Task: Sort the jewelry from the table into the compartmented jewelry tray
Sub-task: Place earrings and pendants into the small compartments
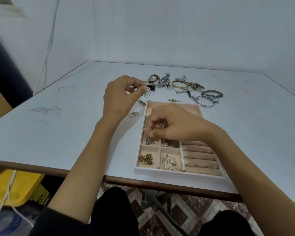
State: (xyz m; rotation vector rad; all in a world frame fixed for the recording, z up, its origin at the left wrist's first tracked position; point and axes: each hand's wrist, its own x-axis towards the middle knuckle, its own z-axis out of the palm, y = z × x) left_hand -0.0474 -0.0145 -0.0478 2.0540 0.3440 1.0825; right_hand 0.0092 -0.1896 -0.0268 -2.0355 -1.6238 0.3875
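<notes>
Right fingers (151,133) pinch trinket (154,128) over tray (177,172): chains (146,160), rings (192,165) | left fingers (140,90) pinch spiked pendant (147,94)

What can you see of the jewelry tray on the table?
The jewelry tray is a shallow rectangle with a white outer frame and a beige, velvet-looking lining. It lies flat near the table's front edge. Small square compartments sit left, ring rolls right, one long compartment at the far end. Several hold jewelry. The right hand is over its middle.

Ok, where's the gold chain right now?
In the head view, the gold chain lies in the near-left compartment of the tray, just left of the pearl heart piece.
</notes>
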